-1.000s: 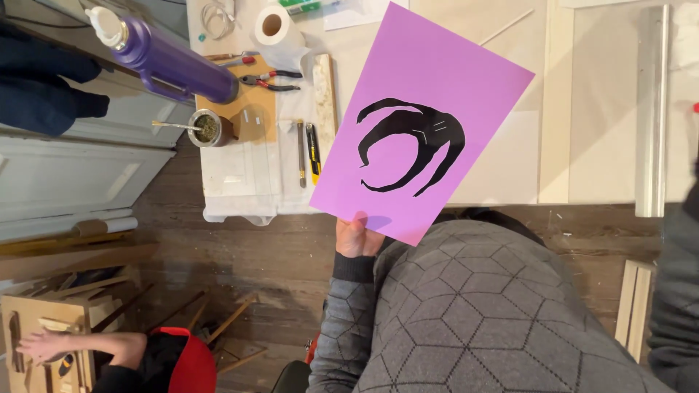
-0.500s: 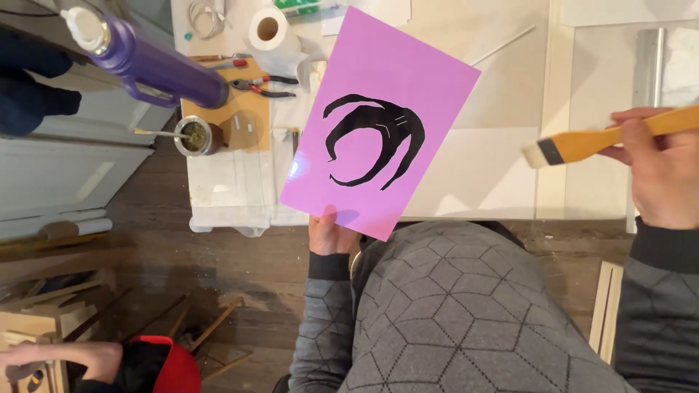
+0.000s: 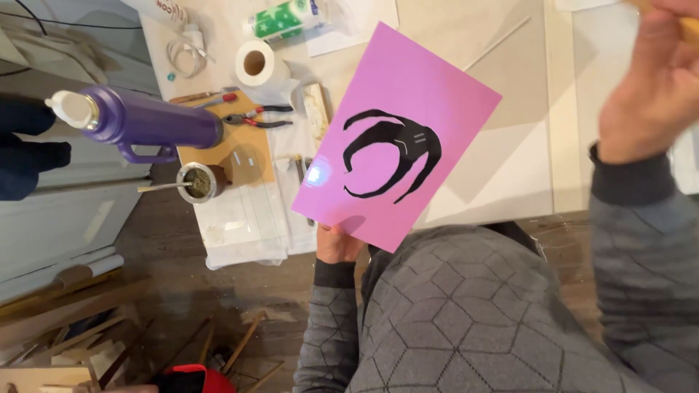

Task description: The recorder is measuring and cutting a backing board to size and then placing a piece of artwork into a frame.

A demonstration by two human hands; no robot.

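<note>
White table, pink sheet (left hand)

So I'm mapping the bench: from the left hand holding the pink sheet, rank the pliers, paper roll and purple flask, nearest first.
From the left hand:
1. Pliers, up and left on the bench.
2. Paper roll, farther up.
3. Purple flask, far left.
The last two are close.

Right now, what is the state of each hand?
Left hand: closed on the lower edge of the pink card.
Right hand: closed around a wooden handle.
</note>
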